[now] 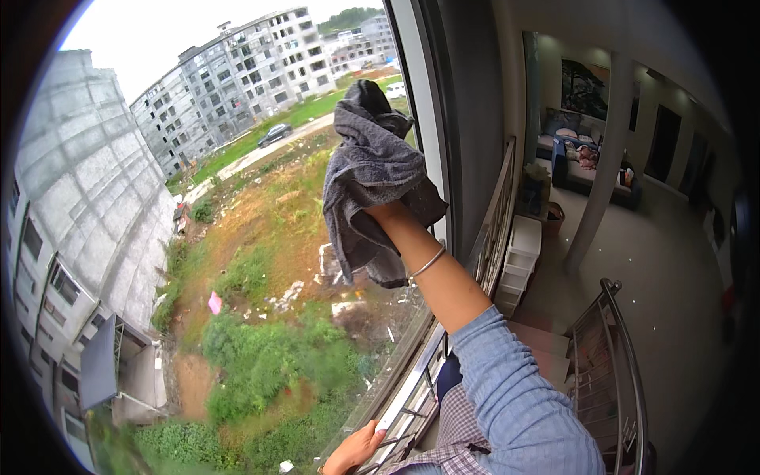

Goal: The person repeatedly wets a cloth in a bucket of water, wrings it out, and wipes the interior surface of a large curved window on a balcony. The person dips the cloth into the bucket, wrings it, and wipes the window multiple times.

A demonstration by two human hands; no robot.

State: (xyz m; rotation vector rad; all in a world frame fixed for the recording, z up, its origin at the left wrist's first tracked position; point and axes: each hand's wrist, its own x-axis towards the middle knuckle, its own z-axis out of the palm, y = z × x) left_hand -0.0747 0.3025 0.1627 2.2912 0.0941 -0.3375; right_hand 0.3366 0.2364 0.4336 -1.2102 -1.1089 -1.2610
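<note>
My right hand [385, 215] is raised at the window with a dark grey terry cloth [380, 160] draped over it. The cloth hides my fingers and hangs in loose folds, close to the glass [261, 196] beside the window frame [428, 113]. A silver bangle [428, 261] circles that wrist below a pushed-up blue sleeve. Low in the view, my left hand [355, 448] grips the metal railing [409, 374] along the window, its thumb on top of the rail. Part of that hand is cut off by the picture's lower edge.
A stair handrail [623, 338] curves down on the right beside pinkish steps [540, 350]. White plastic drawers [519, 261] stand behind another railing [496, 208]. Farther inside are a round pillar [599, 160] and a sofa [585, 169]. Outside, buildings [237, 65] overlook overgrown ground far below.
</note>
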